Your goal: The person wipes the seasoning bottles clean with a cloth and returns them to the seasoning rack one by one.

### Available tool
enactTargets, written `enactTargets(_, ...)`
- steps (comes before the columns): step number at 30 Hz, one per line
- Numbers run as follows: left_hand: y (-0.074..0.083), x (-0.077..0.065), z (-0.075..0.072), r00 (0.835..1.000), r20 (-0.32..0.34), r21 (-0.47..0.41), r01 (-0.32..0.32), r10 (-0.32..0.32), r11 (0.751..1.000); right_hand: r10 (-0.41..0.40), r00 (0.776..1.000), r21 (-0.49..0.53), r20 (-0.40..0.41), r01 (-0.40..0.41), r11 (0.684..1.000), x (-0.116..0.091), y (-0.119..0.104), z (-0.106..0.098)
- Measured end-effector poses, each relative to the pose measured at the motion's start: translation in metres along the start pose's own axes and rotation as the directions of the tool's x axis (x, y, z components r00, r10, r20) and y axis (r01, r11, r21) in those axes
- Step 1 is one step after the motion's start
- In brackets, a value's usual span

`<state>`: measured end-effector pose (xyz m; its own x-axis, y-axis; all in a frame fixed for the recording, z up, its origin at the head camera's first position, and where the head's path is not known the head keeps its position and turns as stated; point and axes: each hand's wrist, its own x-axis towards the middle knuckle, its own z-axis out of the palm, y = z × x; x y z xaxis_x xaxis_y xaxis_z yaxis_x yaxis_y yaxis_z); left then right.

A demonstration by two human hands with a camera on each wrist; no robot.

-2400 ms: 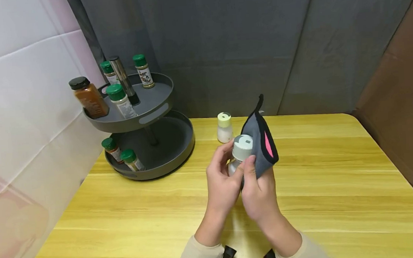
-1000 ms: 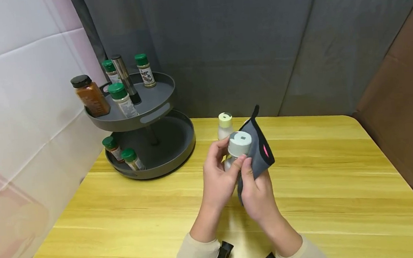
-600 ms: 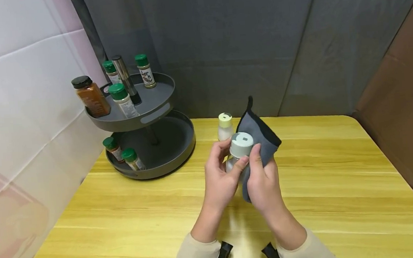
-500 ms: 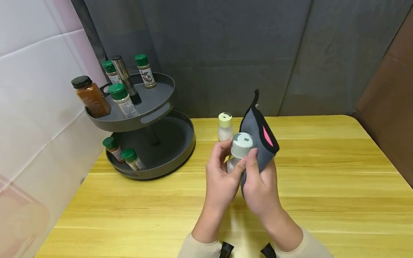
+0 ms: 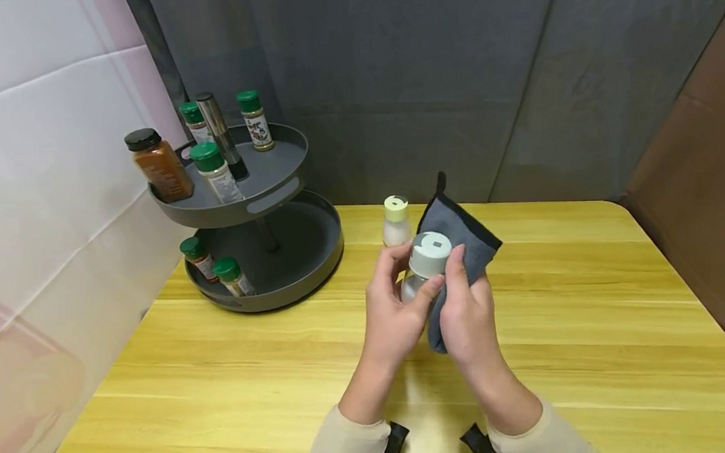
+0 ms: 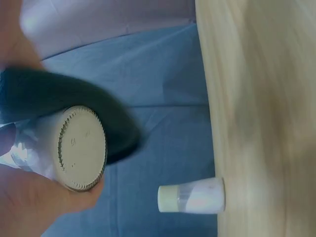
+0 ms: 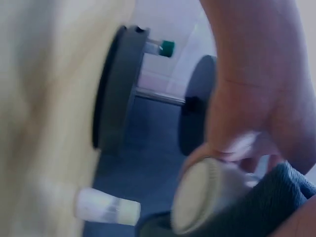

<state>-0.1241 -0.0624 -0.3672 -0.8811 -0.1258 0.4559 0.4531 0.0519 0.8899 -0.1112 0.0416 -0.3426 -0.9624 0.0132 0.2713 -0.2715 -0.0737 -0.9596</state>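
Above the table, my left hand [image 5: 392,315] grips a clear seasoning jar with a pale grey-white lid [image 5: 430,255]. The jar's ridged round bottom [image 6: 85,148] faces the left wrist camera. A dark grey cloth [image 5: 464,237] with black edging and a loop is held by my right hand [image 5: 470,321], thumb near the lid and cloth against the jar's right side. In the left wrist view the cloth [image 6: 64,94] wraps along the jar. A similar jar with a yellowish lid [image 5: 396,220] and white contents stands on the table just behind. My right fingers behind the cloth are hidden.
At the left stands a two-tier dark grey turntable rack [image 5: 266,300]. Its upper tier carries an orange-brown spice jar [image 5: 159,167], a metal grinder [image 5: 220,135] and green-capped bottles [image 5: 257,125]; two more green-capped bottles [image 5: 233,276] sit below. A grey curtain [image 5: 391,91] hangs behind the table.
The cloth has swung back and forth at the jar's side; its pink patch, visible half a second ago, is turned out of sight. Jar and both hands have shifted slightly right.
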Motion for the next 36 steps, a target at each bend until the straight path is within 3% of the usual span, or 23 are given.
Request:
enactTargets(4, 0.0, -0.001, 0.002, 1.0, -0.013, -0.018, -0.015, 0.015, 1.0, -0.191, 0.982, -0.036, 0.006, 0.191, 0.981, -0.002, 0.003, 0.005)
enactTargets(7, 0.003, 0.001, 0.0, 0.998, -0.041, -0.028, -0.043, 0.042, 0.999, -0.229, 0.973, -0.083, 0.031, 0.23, 0.969, -0.005, 0.017, 0.008)
enactTargets(11, 0.002, 0.003, -0.004, 0.997, -0.065, -0.014, -0.046, 0.045, 0.999, -0.068, 0.996, -0.121, 0.061, 0.075, 0.99, -0.004, 0.033, 0.004)
enactTargets(14, -0.001, 0.003, -0.005, 0.998, -0.062, 0.009, -0.025, 0.026, 1.0, 0.054, 0.996, -0.118, 0.07, -0.046, 0.992, 0.001, 0.031, -0.001)
enactTargets(16, -0.002, 0.002, -0.003, 0.999, -0.044, 0.013, -0.004, 0.004, 1.0, 0.065, 0.996, -0.103, 0.059, -0.059, 0.993, 0.004, 0.023, -0.003)
enactTargets(20, -0.004, 0.0, 0.001, 1.0, -0.004, -0.007, 0.02, -0.02, 1.0, -0.082, 0.996, -0.047, 0.03, 0.083, 0.995, 0.002, 0.009, 0.0)
enactTargets(22, -0.003, 0.0, 0.002, 1.0, -0.007, -0.023, 0.017, -0.018, 1.0, -0.165, 0.986, -0.042, 0.027, 0.166, 0.985, -0.002, 0.008, 0.002)
enactTargets(24, 0.0, -0.001, 0.002, 1.0, -0.025, -0.034, 0.012, -0.012, 0.999, -0.194, 0.981, -0.043, 0.03, 0.195, 0.98, -0.006, 0.013, 0.004)
enactTargets(27, 0.002, -0.001, 0.0, 0.998, -0.058, -0.029, 0.003, -0.005, 1.0, -0.127, 0.991, -0.058, 0.04, 0.13, 0.99, -0.012, 0.024, 0.004)
enactTargets(29, 0.003, -0.001, -0.001, 0.998, -0.068, -0.019, 0.003, -0.004, 1.0, -0.022, 0.999, -0.069, 0.044, 0.025, 0.997, -0.015, 0.03, 0.002)
enactTargets(32, 0.003, -0.002, -0.003, 0.998, -0.065, 0.005, 0.007, -0.007, 1.0, 0.118, 0.991, -0.051, 0.058, -0.115, 0.992, -0.012, 0.031, -0.002)
enactTargets(34, 0.003, -0.003, -0.003, 0.998, -0.062, 0.013, 0.009, -0.008, 1.0, 0.148, 0.987, -0.018, 0.064, -0.147, 0.989, -0.008, 0.026, -0.003)
enactTargets(36, 0.002, -0.004, -0.003, 0.998, -0.057, 0.021, 0.007, -0.006, 1.0, 0.117, 0.991, 0.025, 0.07, -0.119, 0.993, -0.005, 0.017, -0.003)
